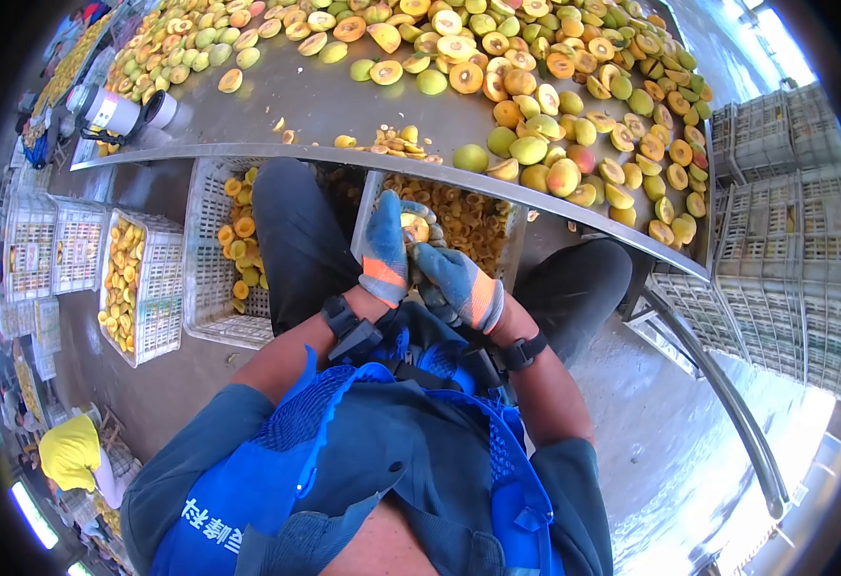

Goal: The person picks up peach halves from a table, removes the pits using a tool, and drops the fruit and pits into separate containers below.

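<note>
My left hand [386, 245], in a blue-grey glove with an orange cuff, is closed around a cut yellow peach [414, 228] whose flesh faces up. Close against it, my right hand [457, 278] wears a matching glove and has its fingers curled in. What those fingers grip, if anything, is hidden. Both hands are above my lap, just short of the metal table's edge [343, 154]. Beneath them a crate holds many brownish-yellow fruit pieces [473, 226].
Halved and whole peaches [545, 125] are heaped across the table. A white crate [233, 328] with peach halves stands by my leg, another crate [156, 298] farther left. Stacked crates [775, 230] and a curved metal bar [727, 394] are at right. A person in yellow [70, 451] sits at left.
</note>
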{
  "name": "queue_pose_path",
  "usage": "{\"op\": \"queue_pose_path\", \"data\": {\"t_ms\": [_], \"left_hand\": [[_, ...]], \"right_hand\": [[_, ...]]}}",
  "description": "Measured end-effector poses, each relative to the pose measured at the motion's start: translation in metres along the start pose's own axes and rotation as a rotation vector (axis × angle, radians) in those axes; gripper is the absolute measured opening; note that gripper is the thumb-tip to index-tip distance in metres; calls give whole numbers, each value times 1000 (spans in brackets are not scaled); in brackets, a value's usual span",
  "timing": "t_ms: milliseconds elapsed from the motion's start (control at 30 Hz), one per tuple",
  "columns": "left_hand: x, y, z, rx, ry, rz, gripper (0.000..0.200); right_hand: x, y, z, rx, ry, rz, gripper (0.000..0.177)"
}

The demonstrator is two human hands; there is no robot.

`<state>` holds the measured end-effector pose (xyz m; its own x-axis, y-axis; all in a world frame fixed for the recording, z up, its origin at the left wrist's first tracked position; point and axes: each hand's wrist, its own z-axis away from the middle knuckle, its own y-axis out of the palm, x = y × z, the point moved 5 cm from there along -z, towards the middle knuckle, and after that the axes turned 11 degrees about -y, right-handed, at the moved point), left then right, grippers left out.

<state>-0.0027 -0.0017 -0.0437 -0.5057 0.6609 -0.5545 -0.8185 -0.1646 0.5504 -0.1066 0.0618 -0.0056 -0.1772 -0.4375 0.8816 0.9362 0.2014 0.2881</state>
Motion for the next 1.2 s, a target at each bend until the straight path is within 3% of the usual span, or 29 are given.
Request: {"op": "queue_pose_path", "data": {"t_ms": [133,233,433,633,733,767,867,1000,1100,1200], "left_hand": [[4,-1,-2,32,22,-21,56],[4,1,-4,33,65,-56,56],[7,7,-6,247,-107,-73,52],[9,5,-7,424,-253,-47,50],[-8,11,4,384,-216,-236,49],[-11,9,2,409,-153,-344,48],[-13,-2,-4,261,-171,-161,52],[-14,8,3,440,-85,-146,52],[-14,7,-1,394,-322,0,50],[-43,1,-4,303,-275,194,44]], "right_hand": [[-9,-4,2,59,33,-149,45],[-14,-4,-1,52,-65,-230,43],[-16,3,10,201,126,-716,40],[-37,-4,3,227,99,-578,39],[-32,5,3,292,151,-877,39],[-29,9,1,290,136,-849,39],[-20,18,-1,294,106,-785,40],[-22,16,-1,334,131,-828,41],[-21,20,-2,240,111,-779,42],[-10,21,1,253,64,-804,41]]}}
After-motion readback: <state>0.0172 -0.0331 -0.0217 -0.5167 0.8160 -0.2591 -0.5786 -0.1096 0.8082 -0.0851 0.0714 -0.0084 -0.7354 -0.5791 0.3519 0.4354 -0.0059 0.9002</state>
